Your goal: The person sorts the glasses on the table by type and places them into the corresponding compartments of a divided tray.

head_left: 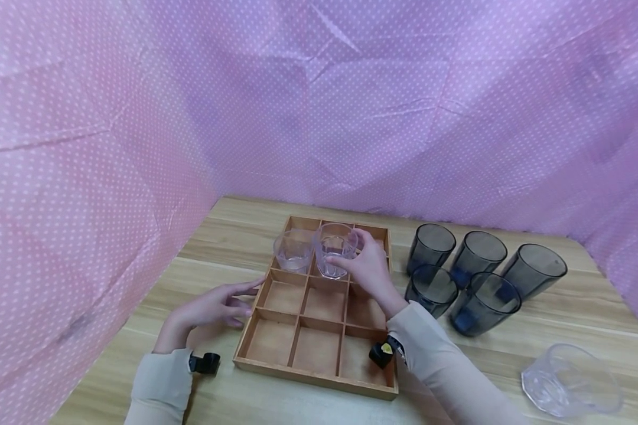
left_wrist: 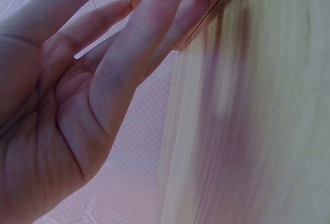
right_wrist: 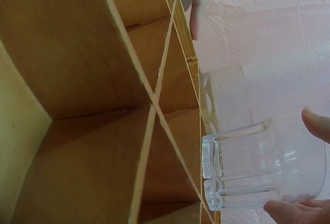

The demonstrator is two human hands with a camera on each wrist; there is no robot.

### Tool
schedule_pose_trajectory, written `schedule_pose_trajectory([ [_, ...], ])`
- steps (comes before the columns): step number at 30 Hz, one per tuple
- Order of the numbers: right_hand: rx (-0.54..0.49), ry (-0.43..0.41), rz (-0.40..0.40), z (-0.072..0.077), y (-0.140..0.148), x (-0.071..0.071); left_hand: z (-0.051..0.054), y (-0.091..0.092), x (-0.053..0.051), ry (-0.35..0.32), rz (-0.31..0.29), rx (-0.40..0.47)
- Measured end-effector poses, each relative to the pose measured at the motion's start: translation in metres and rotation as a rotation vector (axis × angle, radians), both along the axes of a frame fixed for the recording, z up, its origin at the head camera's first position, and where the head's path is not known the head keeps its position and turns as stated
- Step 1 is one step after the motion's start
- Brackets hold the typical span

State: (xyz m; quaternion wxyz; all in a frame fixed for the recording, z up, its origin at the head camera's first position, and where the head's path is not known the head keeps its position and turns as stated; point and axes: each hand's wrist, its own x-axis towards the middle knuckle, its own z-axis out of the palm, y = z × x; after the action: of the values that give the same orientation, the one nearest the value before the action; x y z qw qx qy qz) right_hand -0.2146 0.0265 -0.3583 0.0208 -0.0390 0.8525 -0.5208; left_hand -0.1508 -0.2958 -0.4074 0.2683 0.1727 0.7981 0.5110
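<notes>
Holding tumbler (head_left: 331,245) over tray (head_left: 313,376) with right grip (head_left: 371,268); touching rim with relaxed left grip (head_left: 210,304). Seated, 11 o'clock: clear glass (head_left: 293,254). Apparently remaining, 3 o'clock: five smoked tumblers (head_left: 475,258), spare glass (head_left: 563,381).

The cloth (head_left: 324,118) is pink shading to lilac, with white dots. The table (head_left: 212,248) is pale beige with tan streaks. The tray (head_left: 313,378) is orange-brown. Each glass (head_left: 332,251) is colourless; the tumblers (head_left: 473,262) are smoky grey, bluish low down. The sleeves (head_left: 162,378) are cream, the wrist cameras (head_left: 207,363) black, one marked yellow.
</notes>
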Motion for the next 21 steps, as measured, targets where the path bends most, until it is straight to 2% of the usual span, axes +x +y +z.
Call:
schedule_pose_trajectory([
  [6,-0.004,-0.004,0.019,-0.0027,-0.0023,-0.0029,-0.0004,-0.0005,-0.001,0.012,-0.004,-0.005],
  [13,0.04,-0.012,0.017,-0.0064,-0.0021,-0.0049,0.0011,-0.0008,0.0002,-0.002,0.003,-0.003],
  [21,0.036,-0.068,0.017,-0.009,-0.0012,-0.0037,0.001,0.0003,-0.0003,-0.018,0.003,0.012],
])
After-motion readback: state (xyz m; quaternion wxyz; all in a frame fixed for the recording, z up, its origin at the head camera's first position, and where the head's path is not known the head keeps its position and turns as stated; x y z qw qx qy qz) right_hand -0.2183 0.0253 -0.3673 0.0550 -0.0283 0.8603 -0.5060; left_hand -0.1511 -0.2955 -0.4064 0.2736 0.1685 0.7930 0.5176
